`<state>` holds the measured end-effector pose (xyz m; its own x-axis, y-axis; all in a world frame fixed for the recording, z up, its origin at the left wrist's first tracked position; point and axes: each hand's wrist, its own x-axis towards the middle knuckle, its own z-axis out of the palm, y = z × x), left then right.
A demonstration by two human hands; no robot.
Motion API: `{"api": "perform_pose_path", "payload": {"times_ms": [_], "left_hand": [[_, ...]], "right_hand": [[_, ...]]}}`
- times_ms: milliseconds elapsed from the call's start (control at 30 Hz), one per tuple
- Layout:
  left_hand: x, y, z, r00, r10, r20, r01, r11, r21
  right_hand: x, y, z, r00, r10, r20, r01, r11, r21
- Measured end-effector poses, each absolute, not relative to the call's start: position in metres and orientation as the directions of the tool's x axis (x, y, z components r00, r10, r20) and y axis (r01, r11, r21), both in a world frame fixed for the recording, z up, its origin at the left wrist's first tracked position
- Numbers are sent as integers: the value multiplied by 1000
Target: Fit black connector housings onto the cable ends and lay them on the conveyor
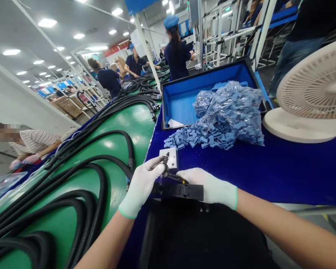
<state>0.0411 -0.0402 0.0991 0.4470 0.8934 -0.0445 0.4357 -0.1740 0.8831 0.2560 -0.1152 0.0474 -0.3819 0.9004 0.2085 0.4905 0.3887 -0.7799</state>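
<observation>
My left hand [144, 183], in a white glove with a green cuff, is closed, thumb and fingers pinching a small dark ribbed piece [166, 158] like a cable end. A short dark cable [175, 178] with a yellow spot runs from there to my right hand [205, 183]. That hand, gloved alike, is closed around the cable, its fingertips partly hidden. Just below both hands lies a long black block [189, 191] with small raised parts. Behind the ribbed piece stands a light grey metal block [172, 158] with holes in its face.
Loose blue plastic pieces [184, 137] and a clear bag [235, 112] full of them lie by a blue crate [179, 106]. A fan [305, 127] stands right. Thick black cables [100, 186] cover the green table [117, 160] at left. Several people work farther off.
</observation>
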Motion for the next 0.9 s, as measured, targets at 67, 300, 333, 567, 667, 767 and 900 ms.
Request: {"api": "perform_pose_path", "payload": {"times_ms": [67, 300, 333, 567, 667, 767, 900], "left_hand": [[39, -37, 93, 444, 891, -94, 247, -21, 969], [39, -29, 81, 482, 866, -134, -101, 207, 973], [40, -30, 83, 488, 863, -133, -102, 208, 973], [41, -57, 103, 522, 849, -83, 234, -49, 971], [40, -68, 107, 597, 802, -4, 410, -302, 861], [43, -73, 105, 704, 707, 70, 441, -512, 737], [46, -74, 93, 771, 634, 63, 417, -577, 702]], "right_hand": [[264, -124, 54, -406, 889, 213, 520, 416, -746], [286, -142, 41, -27, 981, 191, 844, 125, -521], [285, -147, 41, -39, 973, 226, 781, 171, -601], [254, -169, 53, -27, 974, 225, 126, 227, -966], [246, -165, 54, 45, 988, 150, 69, 147, -987], [241, -158, 51, 1, 999, 51, -47, 51, -998], [237, -151, 42, -59, 997, 51, -156, 41, -987]]}}
